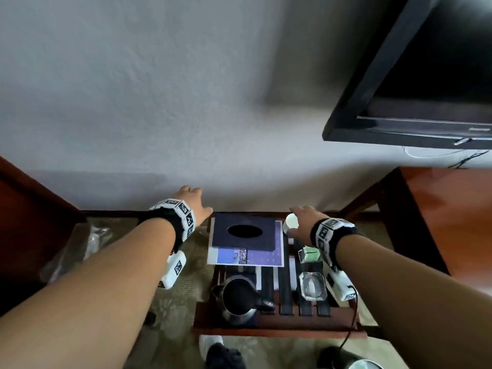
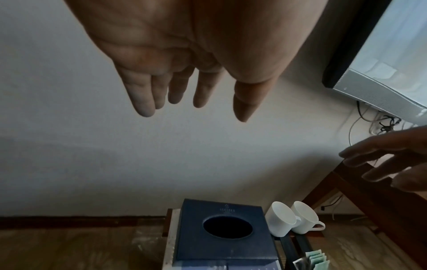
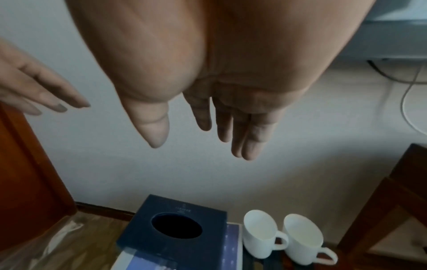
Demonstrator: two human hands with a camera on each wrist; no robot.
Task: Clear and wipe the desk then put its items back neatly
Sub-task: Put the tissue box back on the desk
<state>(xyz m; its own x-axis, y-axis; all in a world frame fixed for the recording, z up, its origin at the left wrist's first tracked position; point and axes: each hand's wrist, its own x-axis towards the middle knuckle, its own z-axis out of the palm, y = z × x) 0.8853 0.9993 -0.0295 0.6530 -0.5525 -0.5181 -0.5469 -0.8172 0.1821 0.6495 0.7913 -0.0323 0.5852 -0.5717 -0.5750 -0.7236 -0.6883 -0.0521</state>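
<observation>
A dark blue tissue box (image 1: 243,232) (image 2: 223,231) (image 3: 172,232) with an oval hole lies on a printed sheet (image 1: 267,257) on a low slatted wooden rack (image 1: 277,324). Two white cups (image 2: 292,219) (image 3: 280,237) stand right of the box; one cup (image 1: 291,222) shows in the head view. My left hand (image 1: 193,202) (image 2: 189,98) hovers above the box's left far corner, fingers straight, holding nothing. My right hand (image 1: 302,222) (image 3: 201,131) hovers over the cups, also flat and empty.
On the rack stand a metal kettle (image 1: 238,299), a glass ashtray (image 1: 312,286) and a holder of green sachets (image 1: 310,254). A wooden desk (image 1: 450,222) is at right under a wall-mounted TV (image 1: 426,75). Wooden furniture (image 1: 29,209) and clear plastic (image 1: 80,249) lie at left.
</observation>
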